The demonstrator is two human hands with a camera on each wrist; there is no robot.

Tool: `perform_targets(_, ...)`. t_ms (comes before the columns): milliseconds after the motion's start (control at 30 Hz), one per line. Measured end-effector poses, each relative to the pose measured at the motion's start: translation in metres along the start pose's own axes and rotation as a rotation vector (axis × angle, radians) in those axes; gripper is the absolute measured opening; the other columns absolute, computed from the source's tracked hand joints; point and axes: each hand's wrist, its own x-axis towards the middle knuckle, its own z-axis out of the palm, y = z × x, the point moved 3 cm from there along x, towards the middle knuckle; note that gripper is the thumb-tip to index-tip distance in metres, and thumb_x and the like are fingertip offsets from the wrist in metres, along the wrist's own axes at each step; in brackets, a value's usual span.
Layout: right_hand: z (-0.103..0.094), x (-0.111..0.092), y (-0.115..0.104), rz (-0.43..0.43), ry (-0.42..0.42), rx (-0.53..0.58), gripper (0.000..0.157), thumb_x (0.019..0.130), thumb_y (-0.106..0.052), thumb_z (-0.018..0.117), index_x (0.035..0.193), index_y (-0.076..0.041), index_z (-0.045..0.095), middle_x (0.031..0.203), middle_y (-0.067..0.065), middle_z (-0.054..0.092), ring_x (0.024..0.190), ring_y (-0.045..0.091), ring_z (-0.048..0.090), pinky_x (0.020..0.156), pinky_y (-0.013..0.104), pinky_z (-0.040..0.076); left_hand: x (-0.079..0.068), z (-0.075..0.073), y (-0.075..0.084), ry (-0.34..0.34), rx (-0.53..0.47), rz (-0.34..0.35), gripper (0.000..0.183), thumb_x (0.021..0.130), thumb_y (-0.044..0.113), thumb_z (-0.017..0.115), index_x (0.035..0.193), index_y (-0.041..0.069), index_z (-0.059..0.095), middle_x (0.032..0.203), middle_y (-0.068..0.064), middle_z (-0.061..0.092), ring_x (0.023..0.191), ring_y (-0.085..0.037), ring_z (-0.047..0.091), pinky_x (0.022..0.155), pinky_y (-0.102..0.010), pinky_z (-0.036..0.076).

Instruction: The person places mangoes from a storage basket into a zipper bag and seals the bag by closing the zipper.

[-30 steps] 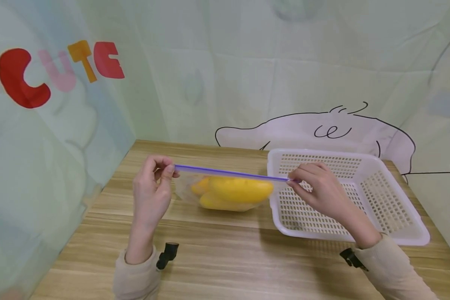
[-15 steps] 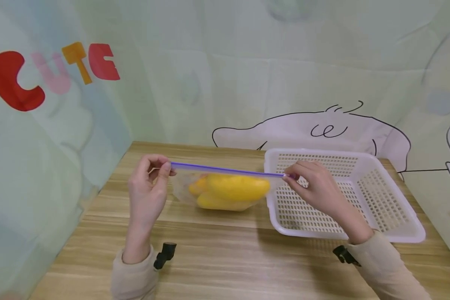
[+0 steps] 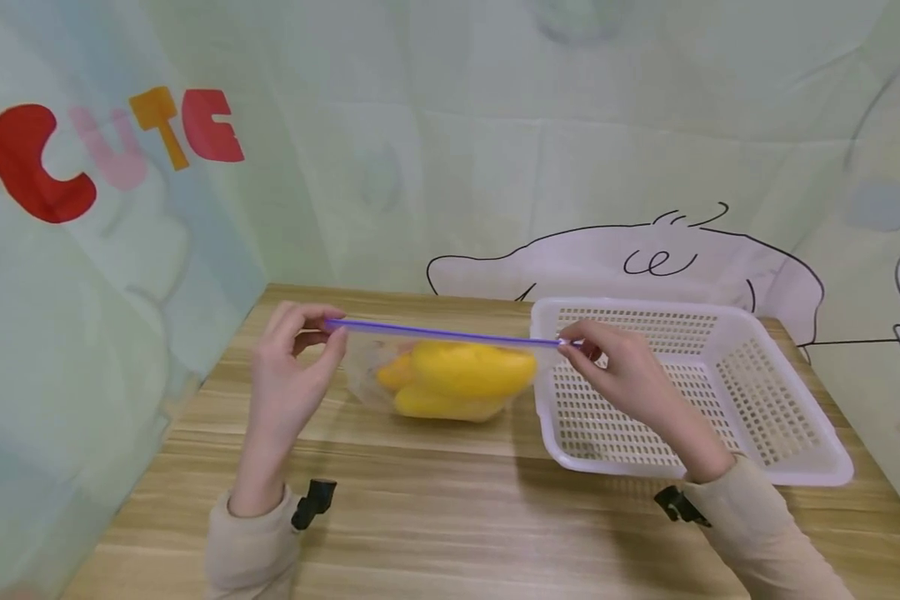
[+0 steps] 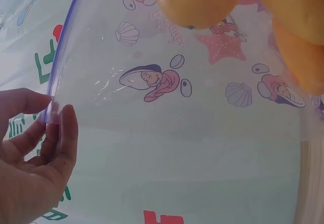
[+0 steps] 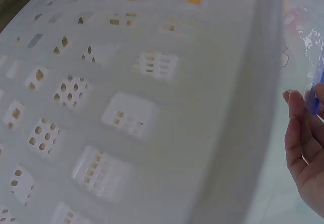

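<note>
A clear zip bag [image 3: 363,367] with a purple-blue zip strip holds several yellow mangoes [image 3: 472,369]; pink starfish and shell prints show on it in the left wrist view. My left hand [image 3: 288,367] pinches the left end of the strip between thumb and fingers, also seen on the left hand [image 4: 43,148] in the left wrist view. At the strip's other end, my right hand [image 3: 630,367] pinches the corner by thumb and fingertips. The strip is stretched nearly straight between both hands, with the mangoes hanging low in the bag, close to the tabletop; whether it touches I cannot tell.
A white perforated plastic basket [image 3: 810,475] stands on the right of the wooden table [image 3: 435,517], with my right hand above its left part. Its wall fills much of the right wrist view. A printed cloth backdrop [image 3: 450,167] hangs behind and to the left.
Both hands have shifted slightly left and up, carrying the zip strip with them. The basket stays put, and both ends of the bag are still held.
</note>
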Motion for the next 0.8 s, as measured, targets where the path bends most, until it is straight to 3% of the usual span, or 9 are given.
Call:
perform_targets(333,0.006,0.001,-0.008,0.057,-0.032,0.101,0.010,0.091,-0.009,0.064,0.100,-0.011,0.066,0.078,-0.002,0.069,0.062,0.006,0.059,0.046,0.019,0.044,-0.005,-0.016,-0.004,-0.025,0.065,-0.015,0.010,0.085,-0.005,0.066,0.094,-0.003,0.068,0.091,-0.005,0.058,0.086,0.001,0.057,0.077,-0.004,0.050)
perform_targets(533,0.012,-0.004,-0.016,0.082,-0.060,0.173,0.010,0.091,-0.008,0.063,0.100,-0.010,0.065,0.082,0.001,0.072,0.070,0.013,0.069,0.054,0.021,0.053,-0.012,-0.026,-0.005,-0.079,0.134,-0.054,0.006,0.084,-0.006,0.066,0.089,-0.003,0.065,0.092,-0.001,0.056,0.087,0.002,0.054,0.077,-0.002,0.048)
perform_targets(800,0.016,-0.016,-0.028,0.028,-0.035,0.186,0.012,0.089,-0.005,0.065,0.100,-0.011,0.065,0.086,-0.002,0.074,0.079,0.013,0.071,0.065,0.025,0.059,-0.031,-0.041,-0.003,-0.190,0.115,0.018,0.012,0.082,-0.015,0.063,0.088,-0.005,0.063,0.090,-0.006,0.055,0.088,0.002,0.054,0.080,-0.004,0.050)
